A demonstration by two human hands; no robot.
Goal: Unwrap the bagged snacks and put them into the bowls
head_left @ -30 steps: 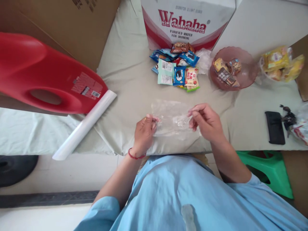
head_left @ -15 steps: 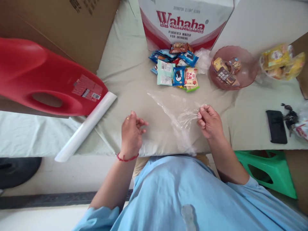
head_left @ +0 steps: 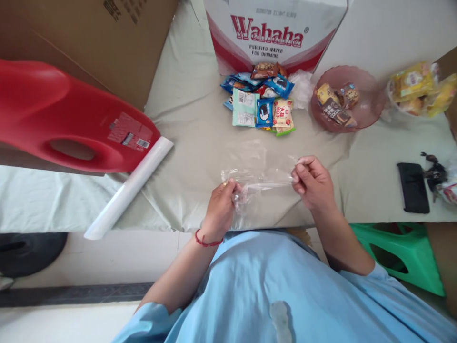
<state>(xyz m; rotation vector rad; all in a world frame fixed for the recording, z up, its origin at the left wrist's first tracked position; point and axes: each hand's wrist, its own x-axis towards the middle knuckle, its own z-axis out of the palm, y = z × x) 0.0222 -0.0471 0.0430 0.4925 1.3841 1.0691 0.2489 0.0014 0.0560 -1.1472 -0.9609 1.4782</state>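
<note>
Plastic bag (head_left: 266, 180) near bowl (head_left: 368, 97) of snacks (head_left: 333, 107)

The person wears a light blue shirt (head_left: 246, 286), its cloth loosely creased across the front. A pale grey, wavy-edged strip (head_left: 281, 320) marks the lower middle. The short sleeves, left (head_left: 150, 320) and right (head_left: 376, 278), leave both forearms bare. A thin red cord bracelet (head_left: 210, 244) circles the left wrist, and a small gold-coloured ring (head_left: 225, 183) sits on the left hand (head_left: 220, 205).
</note>
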